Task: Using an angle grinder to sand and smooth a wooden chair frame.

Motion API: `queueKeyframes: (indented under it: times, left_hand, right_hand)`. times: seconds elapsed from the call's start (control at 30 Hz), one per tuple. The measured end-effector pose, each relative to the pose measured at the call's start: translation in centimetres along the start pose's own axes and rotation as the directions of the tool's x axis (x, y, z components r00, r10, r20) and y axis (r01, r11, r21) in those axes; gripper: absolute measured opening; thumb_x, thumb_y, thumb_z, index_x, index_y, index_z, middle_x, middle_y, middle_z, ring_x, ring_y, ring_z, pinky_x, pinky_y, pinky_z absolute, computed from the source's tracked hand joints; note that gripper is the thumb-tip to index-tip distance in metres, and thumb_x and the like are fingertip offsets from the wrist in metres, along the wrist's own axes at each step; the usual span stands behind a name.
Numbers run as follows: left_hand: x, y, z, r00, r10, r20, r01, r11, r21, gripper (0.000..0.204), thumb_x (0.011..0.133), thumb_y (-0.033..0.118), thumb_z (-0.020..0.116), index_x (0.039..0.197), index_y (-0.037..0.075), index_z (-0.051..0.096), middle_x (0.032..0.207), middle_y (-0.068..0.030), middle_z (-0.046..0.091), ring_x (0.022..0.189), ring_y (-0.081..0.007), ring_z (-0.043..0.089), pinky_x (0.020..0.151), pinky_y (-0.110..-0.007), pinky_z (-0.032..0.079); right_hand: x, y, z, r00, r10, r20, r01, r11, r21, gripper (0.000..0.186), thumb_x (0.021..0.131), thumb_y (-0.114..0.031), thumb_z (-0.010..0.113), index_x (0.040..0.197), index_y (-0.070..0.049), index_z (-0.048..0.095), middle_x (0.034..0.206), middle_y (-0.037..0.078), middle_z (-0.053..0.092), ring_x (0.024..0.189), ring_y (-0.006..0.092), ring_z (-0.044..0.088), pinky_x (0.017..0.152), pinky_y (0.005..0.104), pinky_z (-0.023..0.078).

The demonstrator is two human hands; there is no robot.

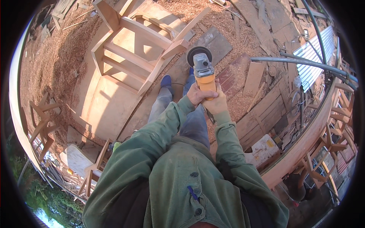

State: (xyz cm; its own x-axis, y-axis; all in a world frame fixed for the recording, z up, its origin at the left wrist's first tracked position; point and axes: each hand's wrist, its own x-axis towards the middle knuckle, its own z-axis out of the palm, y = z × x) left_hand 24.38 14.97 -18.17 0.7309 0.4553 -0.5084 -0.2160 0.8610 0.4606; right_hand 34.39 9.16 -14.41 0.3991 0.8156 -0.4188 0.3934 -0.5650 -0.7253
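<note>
Both my hands are wrapped round the yellow body of an angle grinder (205, 79), held out ahead of my waist. Its dark round disc (194, 55) points away from me. My left hand (197, 95) closes on the rear of the body from the left, thumb across the top. On the right side, my right hand (218, 102) grips the same rear part, its fingers partly hidden. Ahead and to the left, apart from the grinder, an unfinished wooden chair frame (131, 57) with several slats rests on a pale board (102, 110).
Wood shavings (57, 68) cover much of the ground. Planks (254, 79) lie at the right beside grey pipes (300, 60) and corrugated metal sheeting (313, 57). More wooden frames (42, 117) stand at the left, others (325, 148) at the right. My shoe (166, 81) is close to the chair frame.
</note>
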Motion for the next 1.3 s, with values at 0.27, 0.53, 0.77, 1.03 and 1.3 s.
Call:
queueKeyframes:
  times: [0.27, 0.53, 0.77, 1.03, 1.3]
  left_hand:
    - [-0.3, 2.5, -2.1, 0.998, 0.062, -0.02, -0.063, 0.995, -0.08, 0.057, 0.07, 0.003, 0.075, 0.123, 0.003, 0.054, 0.115, -0.0068, 0.059, 0.107, -0.018, 0.058, 0.096, -0.034, 0.046]
    - [0.2, 0.9, -1.6, 0.999, 0.038, 0.003, -0.037, 0.987, -0.155, 0.06, 0.069, 0.003, 0.075, 0.125, 0.003, 0.052, 0.113, -0.0076, 0.058, 0.105, -0.019, 0.058, 0.097, -0.034, 0.045]
    - [-0.6, 1.4, -1.2, 0.999, 0.029, 0.024, -0.025, 0.988, -0.15, 0.06, 0.069, 0.003, 0.074, 0.125, 0.003, 0.052, 0.111, -0.0073, 0.058, 0.105, -0.0199, 0.057, 0.097, -0.035, 0.045]
    - [0.7, 1.1, -1.9, 0.996, 0.093, 0.01, -0.09, 0.984, -0.151, 0.059, 0.071, 0.003, 0.074, 0.126, 0.003, 0.052, 0.111, -0.0072, 0.059, 0.106, -0.0195, 0.058, 0.097, -0.035, 0.045]
    - [-0.2, -0.6, 2.7, 0.997, 0.076, -0.014, -0.077, 0.985, -0.152, 0.054, 0.071, 0.006, 0.077, 0.121, 0.003, 0.056, 0.114, -0.0066, 0.06, 0.106, -0.0169, 0.058, 0.096, -0.034, 0.046]
  right_hand:
    - [2.4, -1.5, 1.8, 0.993, -0.003, 0.119, 0.02, 0.99, -0.14, 0.068, 0.066, -0.029, 0.079, 0.121, -0.003, 0.047, 0.099, 0.023, 0.065, 0.093, 0.0425, 0.064, 0.076, 0.0466, 0.054]
    - [1.9, -0.3, 0.9, 0.99, 0.029, 0.137, 0.002, 0.975, -0.224, 0.063, 0.068, -0.037, 0.076, 0.112, -0.002, 0.049, 0.098, 0.023, 0.063, 0.091, 0.0446, 0.063, 0.075, 0.0513, 0.052]
    - [1.0, -0.8, 0.6, 0.991, 0.024, 0.129, 0.007, 0.972, -0.235, 0.062, 0.069, -0.038, 0.075, 0.111, -0.002, 0.048, 0.098, 0.023, 0.062, 0.091, 0.0447, 0.062, 0.075, 0.0511, 0.052]
    - [2.9, -1.0, 0.8, 0.983, 0.043, 0.176, 0.003, 0.968, -0.25, 0.061, 0.068, -0.024, 0.078, 0.116, -0.002, 0.049, 0.097, 0.022, 0.065, 0.09, 0.0421, 0.065, 0.075, 0.0456, 0.054]
    - [0.3, -0.1, -3.2, 0.989, 0.003, 0.151, 0.026, 0.981, -0.191, 0.064, 0.066, -0.028, 0.08, 0.116, -0.003, 0.049, 0.098, 0.023, 0.065, 0.091, 0.0434, 0.065, 0.076, 0.0468, 0.054]
